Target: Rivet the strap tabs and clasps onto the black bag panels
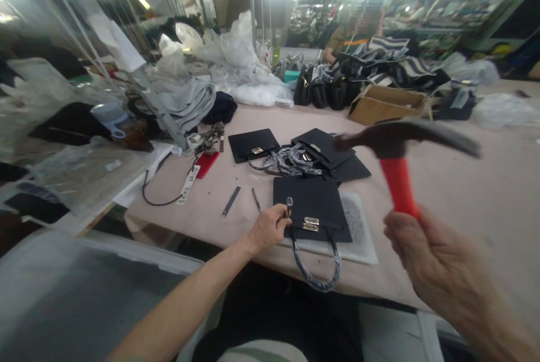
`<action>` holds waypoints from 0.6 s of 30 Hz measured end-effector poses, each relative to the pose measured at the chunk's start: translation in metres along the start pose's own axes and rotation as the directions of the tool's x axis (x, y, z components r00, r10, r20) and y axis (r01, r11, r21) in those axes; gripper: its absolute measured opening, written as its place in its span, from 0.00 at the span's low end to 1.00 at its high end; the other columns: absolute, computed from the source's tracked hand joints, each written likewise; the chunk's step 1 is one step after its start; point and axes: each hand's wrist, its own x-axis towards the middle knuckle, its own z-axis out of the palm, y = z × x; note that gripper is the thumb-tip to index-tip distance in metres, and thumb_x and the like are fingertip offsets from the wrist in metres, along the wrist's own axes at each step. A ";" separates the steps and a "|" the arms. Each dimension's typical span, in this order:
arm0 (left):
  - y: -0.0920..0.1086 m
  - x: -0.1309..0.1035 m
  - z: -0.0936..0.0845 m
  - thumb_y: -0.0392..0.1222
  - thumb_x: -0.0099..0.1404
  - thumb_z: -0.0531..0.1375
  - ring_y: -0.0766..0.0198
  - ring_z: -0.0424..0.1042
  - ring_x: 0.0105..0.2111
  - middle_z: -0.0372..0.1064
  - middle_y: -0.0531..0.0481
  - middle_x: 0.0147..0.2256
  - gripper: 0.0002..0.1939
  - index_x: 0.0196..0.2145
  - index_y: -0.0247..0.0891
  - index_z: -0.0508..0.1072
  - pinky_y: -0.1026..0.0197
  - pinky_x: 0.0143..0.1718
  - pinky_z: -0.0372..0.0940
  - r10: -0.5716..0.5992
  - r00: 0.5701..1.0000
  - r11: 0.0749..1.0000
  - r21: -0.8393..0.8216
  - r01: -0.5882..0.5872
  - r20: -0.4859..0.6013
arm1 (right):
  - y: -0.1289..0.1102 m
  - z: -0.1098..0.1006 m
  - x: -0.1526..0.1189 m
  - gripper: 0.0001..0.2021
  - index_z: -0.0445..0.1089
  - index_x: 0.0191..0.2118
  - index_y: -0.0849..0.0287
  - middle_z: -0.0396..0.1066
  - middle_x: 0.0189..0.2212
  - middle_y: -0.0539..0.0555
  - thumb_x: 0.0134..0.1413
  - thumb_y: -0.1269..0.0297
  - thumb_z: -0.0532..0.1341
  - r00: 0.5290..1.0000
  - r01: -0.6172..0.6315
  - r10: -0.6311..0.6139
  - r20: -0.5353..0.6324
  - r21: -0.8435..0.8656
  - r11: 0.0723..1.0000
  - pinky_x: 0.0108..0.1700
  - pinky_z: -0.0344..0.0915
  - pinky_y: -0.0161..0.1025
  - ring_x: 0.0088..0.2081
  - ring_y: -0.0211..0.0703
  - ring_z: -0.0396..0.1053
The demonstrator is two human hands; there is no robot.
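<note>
My right hand (pixel 434 255) grips the red handle of a claw hammer (pixel 400 137), raised above the table at the right. With closed fingers, my left hand (pixel 270 227) holds a short metal punch (pixel 289 203) upright at the left edge of a black bag panel (pixel 312 199). A gold clasp (pixel 311 224) sits on that panel, and its plastic-wrapped handle (pixel 316 283) hangs over the table's front edge. Under the panel lies a pale slab (pixel 363 232). Whether the punch tip touches the leather is hidden by my fingers.
Further black panels (pixel 253 143) with wrapped handles (pixel 291 159) lie behind. Left of my hand are a metal strip (pixel 232 201) and a thin rod (pixel 256 200). A cardboard box (pixel 386 104), finished black bags (pixel 304 86) and plastic wrapping (pixel 240 58) stand farther back. A co-worker (pixel 358 30) sits beyond.
</note>
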 end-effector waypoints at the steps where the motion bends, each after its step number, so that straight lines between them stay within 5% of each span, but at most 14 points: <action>1: -0.001 0.000 0.000 0.31 0.64 0.57 0.63 0.68 0.32 0.67 0.52 0.32 0.05 0.36 0.38 0.69 0.62 0.38 0.62 0.002 1.000 1.000 0.005 -0.002 0.000 | -0.003 0.003 -0.001 0.21 0.64 0.29 0.54 0.61 0.17 0.48 0.64 0.43 0.53 0.993 0.107 -0.099 0.069 -0.115 0.988 0.21 0.50 0.36 0.17 0.38 0.57; 5: -0.003 0.000 0.000 0.31 0.63 0.57 0.63 0.68 0.31 0.67 0.51 0.31 0.05 0.35 0.38 0.70 0.62 0.36 0.62 -0.002 1.000 1.000 0.021 0.002 -0.004 | -0.008 0.015 -0.005 0.21 0.61 0.27 0.53 0.61 0.15 0.48 0.67 0.48 0.48 0.923 0.332 -0.247 0.294 -0.286 0.899 0.21 0.42 0.39 0.14 0.39 0.54; 10: -0.007 0.000 -0.001 0.32 0.64 0.57 0.62 0.70 0.33 0.69 0.51 0.32 0.05 0.36 0.38 0.71 0.61 0.39 0.65 0.020 1.000 1.000 0.015 -0.020 0.005 | -0.017 0.014 -0.002 0.20 0.60 0.30 0.53 0.61 0.16 0.47 0.70 0.48 0.46 0.942 0.330 -0.333 0.031 -0.253 0.909 0.22 0.51 0.38 0.16 0.39 0.58; 15: -0.011 0.000 0.001 0.33 0.65 0.57 0.60 0.72 0.35 0.71 0.49 0.35 0.05 0.38 0.38 0.71 0.60 0.41 0.66 0.028 0.999 0.999 0.039 -0.029 0.016 | -0.015 0.007 0.006 0.21 0.61 0.28 0.53 0.60 0.14 0.48 0.70 0.48 0.46 0.897 0.402 -0.299 0.326 -0.320 0.858 0.19 0.42 0.39 0.13 0.38 0.53; 16: -0.012 0.000 0.001 0.33 0.65 0.57 0.60 0.72 0.36 0.71 0.48 0.35 0.05 0.38 0.38 0.71 0.60 0.41 0.66 0.040 0.999 0.998 0.044 -0.041 0.018 | -0.019 0.002 0.006 0.21 0.61 0.28 0.54 0.60 0.14 0.48 0.69 0.48 0.48 0.905 0.390 -0.297 0.305 -0.318 0.864 0.19 0.42 0.39 0.13 0.38 0.54; 18: -0.012 0.000 0.001 0.33 0.65 0.57 0.59 0.72 0.36 0.72 0.48 0.35 0.05 0.37 0.38 0.71 0.59 0.42 0.67 0.063 0.998 0.996 0.058 -0.064 0.016 | -0.030 -0.006 0.006 0.20 0.63 0.29 0.54 0.60 0.15 0.48 0.69 0.48 0.50 0.947 0.321 -0.311 0.082 -0.285 0.903 0.20 0.47 0.38 0.15 0.38 0.57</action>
